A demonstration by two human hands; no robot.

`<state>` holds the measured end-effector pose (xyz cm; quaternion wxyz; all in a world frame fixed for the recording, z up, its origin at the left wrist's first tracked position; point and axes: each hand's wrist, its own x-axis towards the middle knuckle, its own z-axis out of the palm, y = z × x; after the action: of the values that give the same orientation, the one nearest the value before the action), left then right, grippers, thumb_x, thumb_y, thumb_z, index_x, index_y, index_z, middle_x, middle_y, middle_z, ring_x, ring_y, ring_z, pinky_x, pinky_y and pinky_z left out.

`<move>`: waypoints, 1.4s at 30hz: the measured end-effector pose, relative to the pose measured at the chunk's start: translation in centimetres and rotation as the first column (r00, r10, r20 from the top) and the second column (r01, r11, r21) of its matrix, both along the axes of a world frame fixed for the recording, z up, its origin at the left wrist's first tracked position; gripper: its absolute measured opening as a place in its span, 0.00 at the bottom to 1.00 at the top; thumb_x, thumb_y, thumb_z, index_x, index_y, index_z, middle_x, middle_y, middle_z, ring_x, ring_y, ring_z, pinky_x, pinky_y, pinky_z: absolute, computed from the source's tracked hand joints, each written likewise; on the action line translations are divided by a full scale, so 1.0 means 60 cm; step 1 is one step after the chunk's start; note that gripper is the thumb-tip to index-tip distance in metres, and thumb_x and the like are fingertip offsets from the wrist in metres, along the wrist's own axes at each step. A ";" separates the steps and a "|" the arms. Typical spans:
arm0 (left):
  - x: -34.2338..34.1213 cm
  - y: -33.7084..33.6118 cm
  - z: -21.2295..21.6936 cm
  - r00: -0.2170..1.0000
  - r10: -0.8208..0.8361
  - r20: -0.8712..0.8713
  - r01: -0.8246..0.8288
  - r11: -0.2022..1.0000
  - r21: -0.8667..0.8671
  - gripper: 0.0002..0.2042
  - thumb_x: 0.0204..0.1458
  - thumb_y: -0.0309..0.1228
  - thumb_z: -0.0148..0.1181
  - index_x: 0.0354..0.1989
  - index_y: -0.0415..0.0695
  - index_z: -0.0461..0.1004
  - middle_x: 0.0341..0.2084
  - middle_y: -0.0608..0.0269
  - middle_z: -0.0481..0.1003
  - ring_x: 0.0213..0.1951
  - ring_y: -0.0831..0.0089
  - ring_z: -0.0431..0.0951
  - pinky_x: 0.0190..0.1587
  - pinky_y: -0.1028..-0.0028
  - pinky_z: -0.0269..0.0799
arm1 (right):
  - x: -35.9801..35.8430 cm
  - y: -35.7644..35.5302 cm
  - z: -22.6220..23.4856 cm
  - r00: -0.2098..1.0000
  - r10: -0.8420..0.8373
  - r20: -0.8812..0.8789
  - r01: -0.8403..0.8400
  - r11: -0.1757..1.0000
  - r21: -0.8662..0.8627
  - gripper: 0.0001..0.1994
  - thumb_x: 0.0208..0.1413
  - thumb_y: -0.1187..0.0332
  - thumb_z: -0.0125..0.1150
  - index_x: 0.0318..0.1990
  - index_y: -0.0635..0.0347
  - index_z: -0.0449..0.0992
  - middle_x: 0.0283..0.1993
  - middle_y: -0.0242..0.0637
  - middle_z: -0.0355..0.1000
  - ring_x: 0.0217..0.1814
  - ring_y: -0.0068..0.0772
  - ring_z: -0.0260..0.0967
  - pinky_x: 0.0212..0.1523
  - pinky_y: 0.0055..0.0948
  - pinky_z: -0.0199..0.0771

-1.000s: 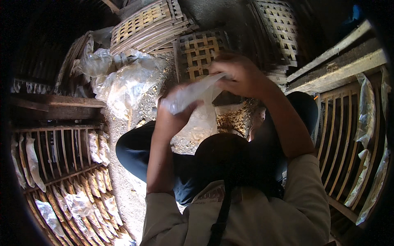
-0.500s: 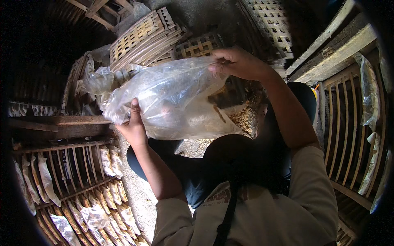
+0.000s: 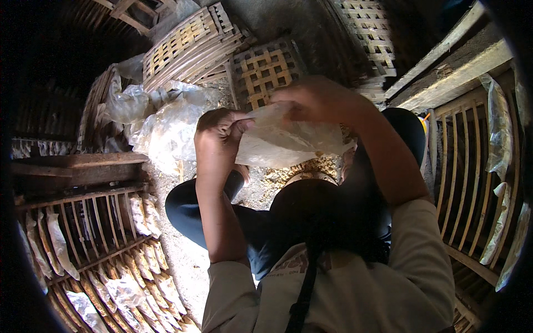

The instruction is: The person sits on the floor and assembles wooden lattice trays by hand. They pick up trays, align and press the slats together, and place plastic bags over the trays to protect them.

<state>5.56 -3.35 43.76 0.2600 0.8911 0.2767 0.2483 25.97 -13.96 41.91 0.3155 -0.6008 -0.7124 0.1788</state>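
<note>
In front of my chest, a clear plastic bag [image 3: 272, 151] hangs from both hands, its upper edge bunched and its lower part spreading over my lap. My left hand [image 3: 219, 130] pinches the edge of the bag between thumb and fingers. The right hand [image 3: 313, 102], somewhat smeared by motion, is closed on the bag's upper edge a short way to the right. Beneath the bag lies a heap of pale yellowish grains or crumbs [image 3: 311, 167], partly covered by it.
Crumpled plastic sheets [image 3: 175, 125] lie to the left. Woven bamboo trays [image 3: 183, 47] are stacked behind, beside another woven panel [image 3: 266, 72]. A slatted rack [image 3: 100, 222] holding many long plastic-wrapped pieces stands left; another slatted rack [image 3: 463, 172] and a wooden beam [image 3: 455, 77] stand right.
My left hand has moved right and upward, closer to the right hand. The bag, stretched wide before, is now gathered between them, uncovering the plastic sheets and woven panel behind.
</note>
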 end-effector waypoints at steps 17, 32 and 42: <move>0.041 -0.006 -0.039 0.990 -0.138 0.012 0.138 0.970 -0.200 0.13 0.41 0.21 0.60 0.37 0.43 0.77 0.27 0.51 0.77 0.29 0.57 0.78 0.33 0.67 0.73 | -0.036 0.023 -0.039 0.935 -0.146 -0.324 0.063 0.965 -0.253 0.27 0.40 0.53 0.70 0.45 0.62 0.74 0.43 0.46 0.74 0.46 0.41 0.72 0.48 0.37 0.70; 0.007 0.020 -0.023 0.991 0.089 0.098 -0.074 0.987 -0.143 0.09 0.44 0.20 0.60 0.36 0.41 0.78 0.25 0.55 0.78 0.24 0.70 0.78 0.31 0.75 0.72 | -0.032 0.025 -0.051 0.912 -0.251 -0.326 0.055 0.859 -0.509 0.23 0.49 0.55 0.65 0.47 0.65 0.73 0.35 0.46 0.75 0.34 0.34 0.74 0.36 0.34 0.73; -0.029 0.039 0.016 0.960 0.228 0.160 -0.169 0.934 -0.316 0.05 0.50 0.20 0.56 0.34 0.38 0.77 0.21 0.68 0.75 0.24 0.85 0.68 0.29 0.81 0.67 | -0.020 0.025 -0.082 0.877 -0.198 -0.437 0.018 0.924 -0.382 0.19 0.49 0.61 0.64 0.44 0.63 0.71 0.37 0.48 0.73 0.35 0.41 0.75 0.40 0.38 0.74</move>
<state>3.82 -0.99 44.74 0.3913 0.7803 0.3733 0.3142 24.75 -12.47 36.99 0.3696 -0.6276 -0.5337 0.4298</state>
